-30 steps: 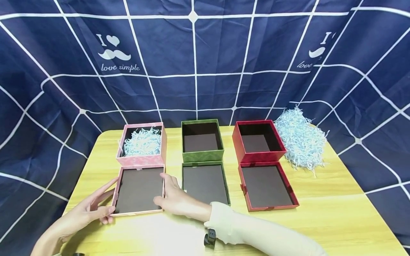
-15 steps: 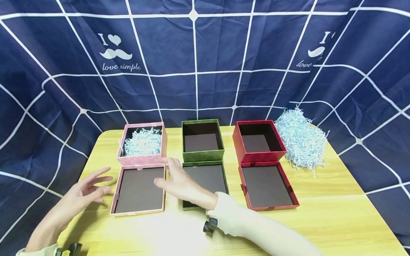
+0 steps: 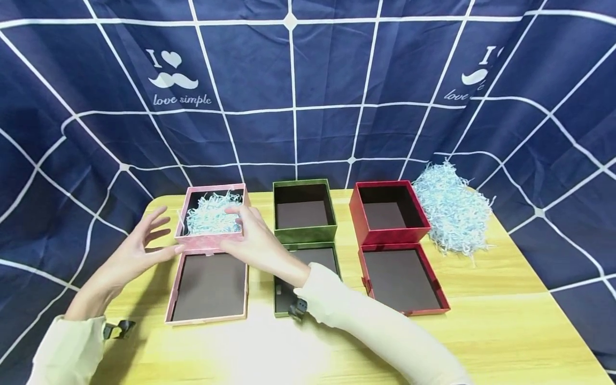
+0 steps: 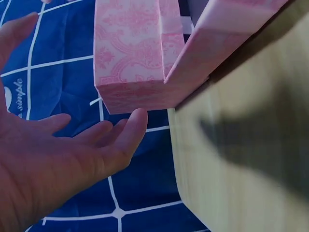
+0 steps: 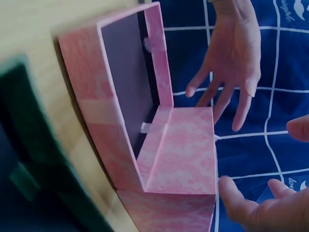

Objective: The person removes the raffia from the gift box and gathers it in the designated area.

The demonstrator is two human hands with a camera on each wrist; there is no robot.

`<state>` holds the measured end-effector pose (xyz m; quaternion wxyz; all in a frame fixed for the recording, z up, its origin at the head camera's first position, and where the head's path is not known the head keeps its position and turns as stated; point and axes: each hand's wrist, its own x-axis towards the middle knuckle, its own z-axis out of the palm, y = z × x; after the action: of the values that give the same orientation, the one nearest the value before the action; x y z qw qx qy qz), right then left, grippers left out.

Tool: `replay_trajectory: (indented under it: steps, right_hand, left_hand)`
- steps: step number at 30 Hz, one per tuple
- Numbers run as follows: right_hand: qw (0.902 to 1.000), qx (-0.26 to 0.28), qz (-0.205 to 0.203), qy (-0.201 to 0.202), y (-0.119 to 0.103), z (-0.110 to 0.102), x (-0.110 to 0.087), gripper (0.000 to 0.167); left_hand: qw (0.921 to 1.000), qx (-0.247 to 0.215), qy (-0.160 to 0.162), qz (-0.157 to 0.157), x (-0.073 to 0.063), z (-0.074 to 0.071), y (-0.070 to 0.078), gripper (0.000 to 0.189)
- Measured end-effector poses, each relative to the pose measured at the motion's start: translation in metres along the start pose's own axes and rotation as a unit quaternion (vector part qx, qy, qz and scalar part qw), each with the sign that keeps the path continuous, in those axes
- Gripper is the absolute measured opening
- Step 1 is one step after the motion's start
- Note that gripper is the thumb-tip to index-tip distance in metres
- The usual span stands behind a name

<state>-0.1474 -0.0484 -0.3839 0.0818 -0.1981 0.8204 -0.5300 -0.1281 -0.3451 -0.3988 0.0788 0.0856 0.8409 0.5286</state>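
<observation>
A pink patterned box [image 3: 202, 243] holds light blue shredded paper [image 3: 212, 212], and its pink lid [image 3: 209, 289] lies folded down in front, dark inside facing up. My left hand [image 3: 130, 256] hovers at the box's left side, fingers spread; in the left wrist view the hand [image 4: 72, 159] shows a gap to the pink wall. At the right front corner my right hand [image 3: 257, 240] hangs over the rim, thumb and fingers apart. The right wrist view shows this hand [image 5: 275, 205] beside the pink box [image 5: 188, 154], with nothing gripped.
To the right stand a green box [image 3: 305, 233] and a red box [image 3: 390, 235], each with its lid folded down in front. A heap of blue shredded paper [image 3: 452, 208] lies at the table's back right. A blue gridded cloth [image 3: 317, 133] hangs behind.
Both hands have let go of the lowered pink lid. They have moved away from me, up to the sides of the pink box. The boxes have stayed in place.
</observation>
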Motion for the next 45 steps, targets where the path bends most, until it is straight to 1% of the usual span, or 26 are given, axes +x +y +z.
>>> replay_trajectory:
  steps: [2, 7, 10, 12, 14, 17, 20, 23, 25, 27, 30, 32, 35, 37, 39, 42, 45]
  right_hand:
    - [1.0000, 0.002, -0.001, 0.008, -0.003, 0.003, 0.008, 0.075]
    - [0.9996, 0.003, 0.013, 0.026, -0.009, 0.006, 0.027, 0.087]
    - [0.9991, -0.013, 0.032, 0.024, -0.014, 0.005, 0.038, 0.091]
    - [0.9985, -0.025, 0.048, 0.013, -0.018, 0.005, 0.046, 0.092]
    - [0.9976, -0.027, 0.063, 0.000, -0.020, 0.005, 0.054, 0.093]
    - [0.9964, -0.026, 0.079, -0.016, -0.023, 0.007, 0.066, 0.094]
    - [0.9939, -0.049, 0.096, -0.024, -0.023, 0.012, 0.077, 0.097]
    - [0.9897, -0.082, 0.112, -0.038, -0.024, 0.017, 0.085, 0.099]
    - [0.9866, -0.083, 0.134, -0.042, -0.026, 0.020, 0.087, 0.101]
    - [0.9830, -0.082, 0.160, -0.038, -0.027, 0.023, 0.091, 0.101]
    - [0.9751, -0.060, 0.213, -0.020, -0.022, 0.030, 0.098, 0.105]
    - [0.9689, -0.048, 0.242, -0.015, -0.012, 0.036, 0.107, 0.111]
    - [0.9657, 0.001, 0.259, -0.015, -0.009, 0.039, 0.108, 0.110]
    - [0.9656, 0.015, 0.259, -0.014, -0.006, 0.041, 0.110, 0.108]
    - [0.9663, 0.035, 0.255, -0.013, -0.010, 0.039, 0.108, 0.105]
    - [0.9615, 0.042, 0.271, -0.022, -0.006, 0.042, 0.114, 0.108]
    - [0.9584, 0.053, 0.276, -0.049, -0.002, 0.043, 0.118, 0.109]
  left_hand:
    - [0.9999, 0.000, -0.011, 0.004, 0.008, -0.003, 0.002, 0.105]
    - [0.9984, 0.027, -0.046, 0.017, 0.031, -0.012, 0.001, 0.112]
    - [0.9966, 0.038, -0.073, 0.012, 0.046, -0.017, 0.001, 0.116]
    - [0.9953, 0.042, -0.087, 0.004, 0.053, -0.020, 0.000, 0.117]
    - [0.9941, 0.044, -0.099, 0.000, 0.059, -0.022, -0.001, 0.116]
    - [0.9920, 0.051, -0.115, 0.006, 0.065, -0.024, -0.004, 0.116]
    - [0.9893, 0.060, -0.133, 0.015, 0.071, -0.024, -0.007, 0.118]
    - [0.9856, 0.076, -0.150, 0.017, 0.078, -0.023, -0.007, 0.122]
    - [0.9834, 0.082, -0.161, 0.018, 0.083, -0.022, -0.005, 0.125]
    - [0.9818, 0.086, -0.169, 0.014, 0.087, -0.020, -0.003, 0.129]
    - [0.9797, 0.092, -0.178, 0.004, 0.094, -0.019, -0.001, 0.132]
    - [0.9784, 0.100, -0.181, -0.003, 0.097, -0.018, -0.001, 0.132]
    - [0.9773, 0.106, -0.183, -0.009, 0.099, -0.018, -0.003, 0.132]
    - [0.9768, 0.110, -0.184, -0.009, 0.100, -0.019, -0.003, 0.132]
    - [0.9764, 0.109, -0.186, -0.011, 0.100, -0.020, -0.003, 0.132]
    - [0.9755, 0.109, -0.191, -0.015, 0.100, -0.021, -0.002, 0.132]
    - [0.9747, 0.103, -0.197, -0.020, 0.101, -0.021, -0.001, 0.134]
